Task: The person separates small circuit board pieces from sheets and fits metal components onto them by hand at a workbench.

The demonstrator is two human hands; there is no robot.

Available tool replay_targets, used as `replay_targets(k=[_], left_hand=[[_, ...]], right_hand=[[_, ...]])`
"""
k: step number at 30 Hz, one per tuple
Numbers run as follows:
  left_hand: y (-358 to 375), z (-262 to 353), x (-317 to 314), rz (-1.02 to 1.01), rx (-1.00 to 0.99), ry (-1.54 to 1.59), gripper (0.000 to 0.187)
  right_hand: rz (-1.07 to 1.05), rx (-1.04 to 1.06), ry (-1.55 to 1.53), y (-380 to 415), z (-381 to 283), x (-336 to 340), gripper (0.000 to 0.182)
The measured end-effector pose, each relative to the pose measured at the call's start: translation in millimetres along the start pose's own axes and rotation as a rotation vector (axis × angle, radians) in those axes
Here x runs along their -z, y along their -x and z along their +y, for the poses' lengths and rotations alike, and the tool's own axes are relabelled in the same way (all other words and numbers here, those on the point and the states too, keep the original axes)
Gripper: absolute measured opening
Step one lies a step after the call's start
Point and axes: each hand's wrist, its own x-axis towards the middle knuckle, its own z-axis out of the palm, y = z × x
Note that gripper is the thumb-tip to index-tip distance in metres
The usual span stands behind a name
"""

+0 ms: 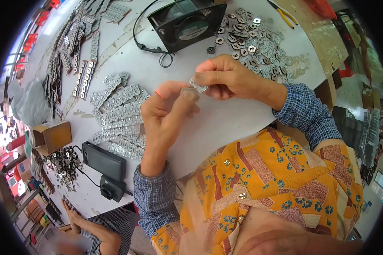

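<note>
Over the middle of the white table, my left hand (168, 112) and my right hand (232, 78) meet at a small silvery metal part (198, 86). The thumb and index finger of each hand pinch it from either side. Both index fingers have an orange-red band. Left of my left hand lie several strips of joined metal parts (123, 111), fanned out. Beyond my right hand is a loose pile of small metal parts with round dark centres (253, 49).
A black fan (191, 29) with a cable stands at the back. Yellow-handled pliers (286, 18) lie at the back right. At left are a cardboard box (53, 136), a plastic bag (31, 102) and a black device (103, 161). Another person's arm (95, 231) shows at lower left.
</note>
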Motion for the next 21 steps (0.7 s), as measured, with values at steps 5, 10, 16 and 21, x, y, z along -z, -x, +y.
replay_targets(k=[5, 10, 16, 21], left_hand=[[-7.0, -12.8, -0.5, 0.086, -0.445, -0.414, 0.02], [-5.9, -14.4, -10.2, 0.169, -0.61, -0.666, 0.028], [-9.7, -18.5, -7.9, 0.227, -0.699, -0.779, 0.025], [-12.9, -21.8, -5.8, 0.297, -0.756, -0.764, 0.03]], right_hand=[[0.169, 0.161, 0.204, 3.2, -2.1, -3.2, 0.033], [0.161, 0.29, 0.382, 2.7, 4.2, -4.3, 0.034], [0.169, 0.332, 0.432, 0.1, 7.1, -2.4, 0.032], [0.189, 0.276, 0.339, 2.2, 1.4, -6.5, 0.029]])
